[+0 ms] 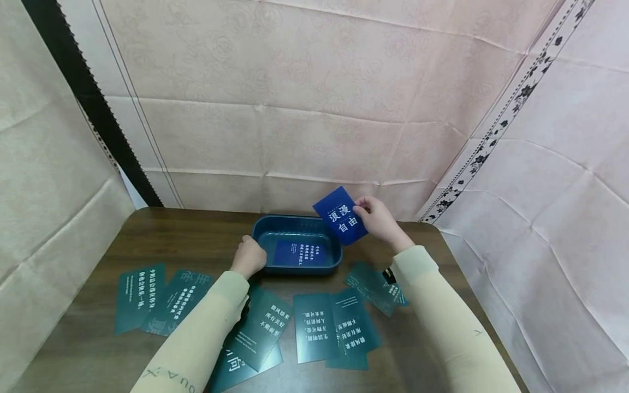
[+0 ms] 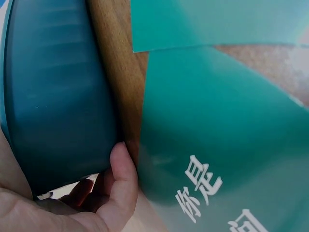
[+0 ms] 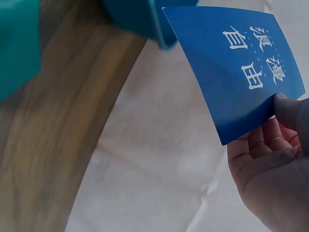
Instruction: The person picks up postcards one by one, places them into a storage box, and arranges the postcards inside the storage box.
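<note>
A dark teal plastic tray [image 1: 265, 221] stands near the back of the table, with a blue card [image 1: 286, 253] lying inside it. My left hand [image 1: 249, 255] grips the tray's left end; in the left wrist view a finger [image 2: 124, 169] presses against its outer wall. Between thumb and fingers, my right hand [image 1: 377, 218] pinches another blue card [image 1: 340, 215] by its edge. That card is tilted, overlaps the tray's right back corner in the head view, and shows large white characters.
Several green cards with white writing lie on the table [image 1: 206, 360]: a pair at the left [image 1: 140, 297], overlapping ones [image 1: 262, 327] by the left forearm, others [image 1: 314, 327] in front of the tray, and some [image 1: 373, 286] beside the right sleeve. Pale cloth [image 1: 314, 136] hangs behind.
</note>
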### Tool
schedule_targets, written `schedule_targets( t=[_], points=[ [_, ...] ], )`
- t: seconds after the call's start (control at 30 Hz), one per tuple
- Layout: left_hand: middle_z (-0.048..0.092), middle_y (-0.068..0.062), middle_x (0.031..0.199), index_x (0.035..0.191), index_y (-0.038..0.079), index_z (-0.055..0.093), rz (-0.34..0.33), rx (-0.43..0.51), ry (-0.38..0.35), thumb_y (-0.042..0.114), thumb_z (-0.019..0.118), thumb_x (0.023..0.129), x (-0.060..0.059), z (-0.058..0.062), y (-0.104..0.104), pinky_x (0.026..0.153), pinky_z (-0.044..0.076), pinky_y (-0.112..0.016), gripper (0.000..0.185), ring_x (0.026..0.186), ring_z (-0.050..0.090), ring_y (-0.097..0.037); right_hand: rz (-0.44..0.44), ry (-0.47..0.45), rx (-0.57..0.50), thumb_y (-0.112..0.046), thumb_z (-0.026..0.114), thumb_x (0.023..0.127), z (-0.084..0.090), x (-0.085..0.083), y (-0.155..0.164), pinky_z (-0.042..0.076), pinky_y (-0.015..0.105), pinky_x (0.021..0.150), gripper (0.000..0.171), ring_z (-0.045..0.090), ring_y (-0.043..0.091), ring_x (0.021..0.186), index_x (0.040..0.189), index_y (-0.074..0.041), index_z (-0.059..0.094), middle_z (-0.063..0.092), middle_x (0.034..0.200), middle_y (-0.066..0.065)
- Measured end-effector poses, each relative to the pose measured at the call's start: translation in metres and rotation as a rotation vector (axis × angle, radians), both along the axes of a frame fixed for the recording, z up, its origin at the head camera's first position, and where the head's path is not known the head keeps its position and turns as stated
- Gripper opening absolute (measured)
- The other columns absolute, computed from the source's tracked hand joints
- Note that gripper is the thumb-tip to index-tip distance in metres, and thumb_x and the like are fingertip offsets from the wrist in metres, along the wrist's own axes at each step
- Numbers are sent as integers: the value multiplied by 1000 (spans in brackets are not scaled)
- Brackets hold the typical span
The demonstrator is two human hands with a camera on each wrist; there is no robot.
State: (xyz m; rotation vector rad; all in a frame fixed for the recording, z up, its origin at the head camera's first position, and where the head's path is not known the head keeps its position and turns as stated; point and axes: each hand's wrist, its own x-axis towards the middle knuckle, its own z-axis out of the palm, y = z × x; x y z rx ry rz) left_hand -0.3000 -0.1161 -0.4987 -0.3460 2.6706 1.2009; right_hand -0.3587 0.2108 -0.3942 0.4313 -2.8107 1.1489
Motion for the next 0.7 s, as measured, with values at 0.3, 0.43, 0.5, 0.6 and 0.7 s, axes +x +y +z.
schedule_targets(
  t=[0.3,0.43,0.5,0.6,0.7],
  points=[
    [45,-33,121,138,-15,18,8,1,5,14,41,97,1,2,0,87,45,-52,55,96,52,-38,63,-26,57,-25,54,100,-10,-2,-45,49,36,78,10,56,21,87,102,-15,58,60,95,4],
    [44,-33,123,139,-15,16,5,4,-3,13,41,97,1,3,0,89,45,-52,56,98,51,-38,94,-24,114,-24,56,99,-15,-3,-62,49,34,72,8,56,20,81,99,-16,58,60,90,3],
    [43,-34,125,140,-15,14,1,3,-6,13,41,98,2,3,1,90,44,-53,57,99,51,-38,111,-35,146,-23,56,99,-17,-3,-69,48,33,71,8,56,20,81,99,-15,59,60,89,2],
    [42,-34,127,141,-14,13,2,10,-16,12,40,98,2,3,1,91,44,-53,57,100,50,-38,141,-48,204,-22,56,99,-23,-3,-77,49,34,74,8,56,19,82,100,-15,60,61,91,2],
    [41,-34,129,142,-13,11,3,16,-24,11,40,98,2,3,1,91,44,-53,57,100,50,-38,178,-47,253,-20,56,99,-29,-2,-83,49,34,78,8,56,18,84,101,-13,60,62,93,2]
  ],
)
